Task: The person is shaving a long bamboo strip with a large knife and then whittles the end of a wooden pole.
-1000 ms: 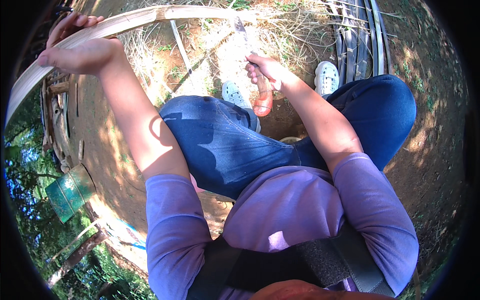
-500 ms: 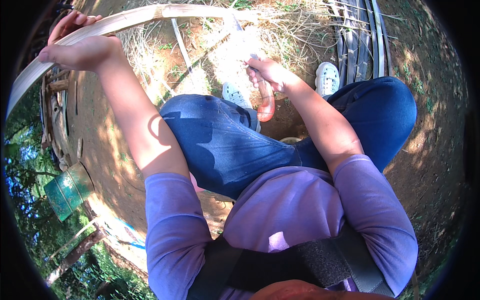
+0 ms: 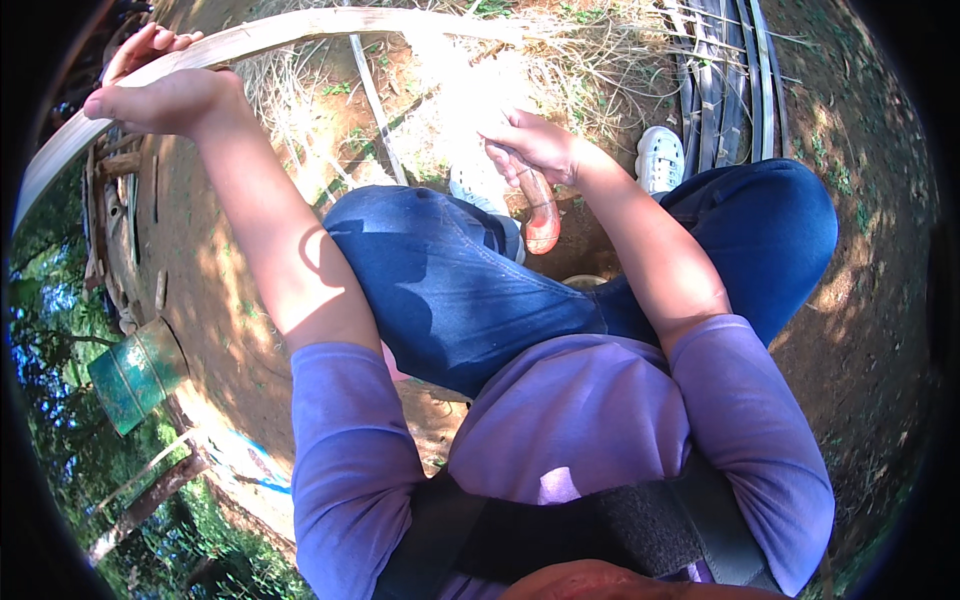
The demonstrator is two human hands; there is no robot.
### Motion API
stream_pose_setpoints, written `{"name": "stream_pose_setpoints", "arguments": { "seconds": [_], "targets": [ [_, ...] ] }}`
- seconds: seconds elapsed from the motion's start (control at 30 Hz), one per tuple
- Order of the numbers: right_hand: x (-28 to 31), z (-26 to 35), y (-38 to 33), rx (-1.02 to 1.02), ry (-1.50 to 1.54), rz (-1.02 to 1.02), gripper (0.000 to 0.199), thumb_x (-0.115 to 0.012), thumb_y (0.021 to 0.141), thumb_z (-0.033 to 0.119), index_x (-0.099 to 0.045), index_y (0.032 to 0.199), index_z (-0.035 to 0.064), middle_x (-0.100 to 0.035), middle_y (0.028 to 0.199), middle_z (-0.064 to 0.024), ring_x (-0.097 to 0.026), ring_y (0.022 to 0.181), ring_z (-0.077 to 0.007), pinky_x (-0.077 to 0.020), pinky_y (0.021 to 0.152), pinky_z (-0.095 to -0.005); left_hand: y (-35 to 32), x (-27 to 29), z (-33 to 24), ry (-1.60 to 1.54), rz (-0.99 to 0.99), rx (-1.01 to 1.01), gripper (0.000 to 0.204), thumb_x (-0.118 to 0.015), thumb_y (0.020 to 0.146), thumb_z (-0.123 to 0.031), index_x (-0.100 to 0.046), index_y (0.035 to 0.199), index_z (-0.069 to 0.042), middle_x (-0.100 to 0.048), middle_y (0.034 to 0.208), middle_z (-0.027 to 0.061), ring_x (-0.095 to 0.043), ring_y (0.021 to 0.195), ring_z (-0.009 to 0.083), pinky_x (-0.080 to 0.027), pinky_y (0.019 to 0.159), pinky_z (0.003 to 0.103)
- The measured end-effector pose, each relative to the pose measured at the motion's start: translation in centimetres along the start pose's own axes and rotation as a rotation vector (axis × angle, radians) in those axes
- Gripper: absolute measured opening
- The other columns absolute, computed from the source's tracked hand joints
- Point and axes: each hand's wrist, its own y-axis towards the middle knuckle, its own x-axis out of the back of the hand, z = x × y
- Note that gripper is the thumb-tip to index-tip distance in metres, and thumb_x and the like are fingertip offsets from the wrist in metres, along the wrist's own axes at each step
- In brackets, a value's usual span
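A long, pale bamboo strip [image 3: 270,35] with a visible node runs across the top of the view and down past the left edge. My left hand [image 3: 175,95] is closed around it at the upper left, thumb on the near side and fingertips showing beyond the far edge. In front of my left shin, my right hand [image 3: 535,148] grips the curved, reddish-brown wooden handle of a machete [image 3: 541,225]. Its handle end hooks down toward me. Strong glare washes out the blade, so its contact with the bamboo strip cannot be made out.
Dark slats [image 3: 725,80] lie in a bundle at the upper right. Dry shavings [image 3: 620,50] litter the ground beyond my white shoes [image 3: 660,160]. A thin strip [image 3: 375,110] lies ahead of my left knee. At the left stand a green metal container [image 3: 138,378] and a wood pile [image 3: 110,230].
The machete and my right hand have come slightly nearer to me, its handle now lower. My left hand keeps its hold, and the bamboo strip has barely shifted.
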Motion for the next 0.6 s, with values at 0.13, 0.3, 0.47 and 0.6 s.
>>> {"name": "stream_pose_setpoints", "arguments": {
  "seconds": [0.13, 0.3, 0.47, 0.6],
  "targets": [
    [-2.3, 2.1, -0.4, 0.035, -0.066, 0.077, 0.022, -0.056, 0.097, 0.028, -0.053, 0.091, 0.0069, -0.051, 0.063, -0.0009, -0.051, 0.05, -0.0108, -0.0472, 0.046, -0.0262, 0.4, 0.5, 0.6, -0.008, -0.021, 0.017, 0.082, -0.011, 0.093, -0.069, -0.056, 0.076, -0.002, -0.051, 0.064, 0.0091, -0.048, 0.053, 0.0181, -0.047, 0.048, 0.029],
    [-5.2, 5.6, -0.5, 0.278, 0.348, 0.123, 0.025, -0.05, 0.099, 0.033, -0.054, 0.096, 0.0084, -0.05, 0.065, -0.0005, -0.049, 0.051, -0.0112, -0.0447, 0.046, -0.0267, -0.1, 0.7, 0.1, 0.018, -0.051, -0.002, 0.081, -0.013, 0.093, -0.07, -0.056, 0.076, -0.002, -0.051, 0.065, 0.0087, -0.047, 0.053, 0.018, -0.046, 0.048, 0.029],
    [-2.0, 5.9, 1.7, 0.388, 0.522, -0.671, 0.019, -0.047, 0.099, 0.026, -0.049, 0.094, 0.0072, -0.05, 0.07, -0.004, -0.051, 0.059, -0.016, -0.0492, 0.055, -0.0326, -0.6, 1.3, 0.0, -0.061, -0.04, 0.05, 0.081, -0.014, 0.092, -0.072, -0.055, 0.077, -0.004, -0.051, 0.067, 0.0082, -0.047, 0.054, 0.0178, -0.046, 0.051, 0.029],
    [4.3, -2.2, 2.7, 0.158, 0.504, -0.879, 0.012, -0.043, 0.096, 0.015, -0.046, 0.097, 0.004, -0.05, 0.071, -0.0071, -0.055, 0.06, -0.0185, -0.049, 0.05, -0.0326, -0.1, 1.2, 0.2, -0.024, -0.002, 0.005, 0.082, -0.012, 0.091, -0.073, -0.054, 0.081, -0.003, -0.051, 0.069, 0.0095, -0.048, 0.055, 0.0186, -0.046, 0.052, 0.028]
  ]
}}
